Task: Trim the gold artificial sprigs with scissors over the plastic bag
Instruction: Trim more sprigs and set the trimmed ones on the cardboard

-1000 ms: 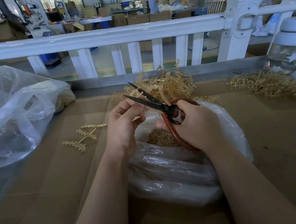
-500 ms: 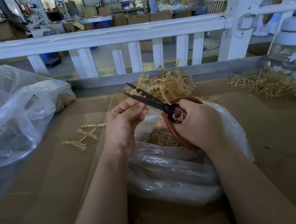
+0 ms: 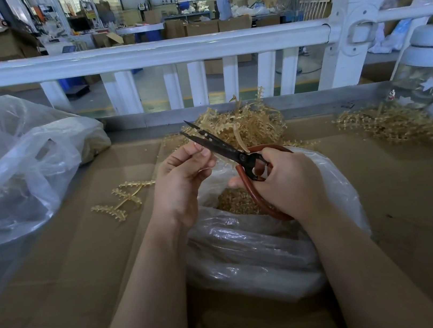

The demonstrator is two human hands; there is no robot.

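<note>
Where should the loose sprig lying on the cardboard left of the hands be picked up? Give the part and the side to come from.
Pinch the sprig at its bare stem, where the branches join, with the left hand coming from above. It lies flat on the cardboard, so only the top is open, and the toothed branches look flimsy while the stem is smoother. This is a judgement from its shape.

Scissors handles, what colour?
Reddish-brown loops on the scissors, with dark, near-black blades; the right hand holds them. Seen in the head view.

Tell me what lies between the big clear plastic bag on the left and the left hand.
In the head view, one loose gold sprig lies on bare brown cardboard between the big clear plastic bag and the left hand.
</note>
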